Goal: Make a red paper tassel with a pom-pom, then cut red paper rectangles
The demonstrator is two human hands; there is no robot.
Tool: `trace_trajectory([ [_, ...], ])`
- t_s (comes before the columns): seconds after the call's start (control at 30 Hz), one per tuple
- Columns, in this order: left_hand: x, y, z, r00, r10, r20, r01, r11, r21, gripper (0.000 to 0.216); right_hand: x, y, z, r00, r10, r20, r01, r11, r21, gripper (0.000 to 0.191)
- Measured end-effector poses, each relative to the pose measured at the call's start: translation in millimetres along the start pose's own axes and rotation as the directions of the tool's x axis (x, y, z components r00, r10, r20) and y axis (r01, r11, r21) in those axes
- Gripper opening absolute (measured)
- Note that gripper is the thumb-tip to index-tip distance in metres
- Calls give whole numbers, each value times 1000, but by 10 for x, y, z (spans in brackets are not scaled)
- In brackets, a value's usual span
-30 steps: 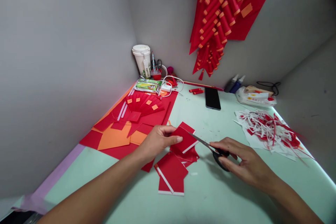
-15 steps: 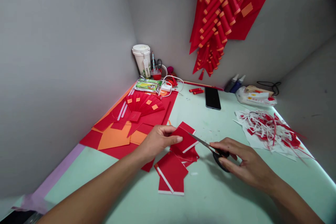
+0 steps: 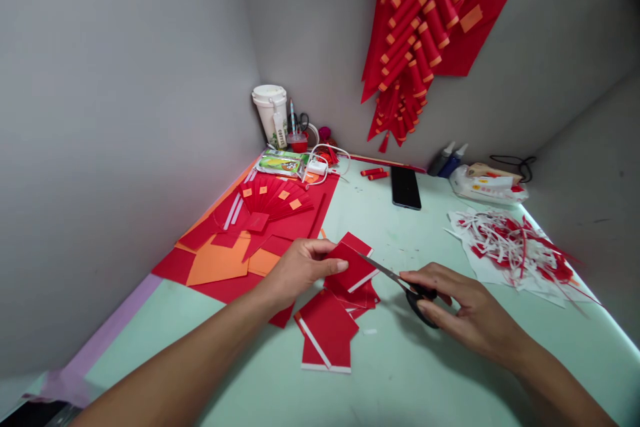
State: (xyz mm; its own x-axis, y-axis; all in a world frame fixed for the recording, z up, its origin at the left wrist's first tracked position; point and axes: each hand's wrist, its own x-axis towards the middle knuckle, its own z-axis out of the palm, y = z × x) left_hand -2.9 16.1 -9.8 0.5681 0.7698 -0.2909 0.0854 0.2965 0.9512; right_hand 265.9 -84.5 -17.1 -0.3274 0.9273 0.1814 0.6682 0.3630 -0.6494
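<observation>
My left hand (image 3: 300, 268) pinches a small red paper rectangle (image 3: 353, 261) with a white strip along one edge, held just above the pale green table (image 3: 400, 373). My right hand (image 3: 463, 310) grips black-handled scissors (image 3: 400, 283), whose blade tips touch the right edge of that paper. Under and in front of the held piece lie several more red rectangles with white edges (image 3: 327, 333).
Red and orange sheets (image 3: 235, 247) lie at the left. A white cup (image 3: 270, 113), cables, a black phone (image 3: 405, 187), glue bottles (image 3: 447, 160) and a tissue pack (image 3: 487, 183) line the back. Paper trimmings (image 3: 515, 247) pile at the right. Red paper firecrackers (image 3: 425, 27) hang on the wall.
</observation>
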Motion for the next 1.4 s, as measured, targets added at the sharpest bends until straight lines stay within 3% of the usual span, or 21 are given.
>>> trace_trajectory([
  [0.67,11,-32,-1,1000,30,2,-30,1000,4,23,-27,33,7,998,49,45,-51,998,35,36],
  [1.17,-20,33,43,999,-24,-31,23,999,-25,29,2,17,20,994,81,69,-85,995,57,36],
  [1.3,-8,22,37,1000,-28,4,28,997,-73,24,0,68,50,990,139,12,-140,987,73,35],
  [1.4,17,20,27,999,10,-37,-16,983,-183,25,4,119,84,960,276,-46,-263,946,190,34],
])
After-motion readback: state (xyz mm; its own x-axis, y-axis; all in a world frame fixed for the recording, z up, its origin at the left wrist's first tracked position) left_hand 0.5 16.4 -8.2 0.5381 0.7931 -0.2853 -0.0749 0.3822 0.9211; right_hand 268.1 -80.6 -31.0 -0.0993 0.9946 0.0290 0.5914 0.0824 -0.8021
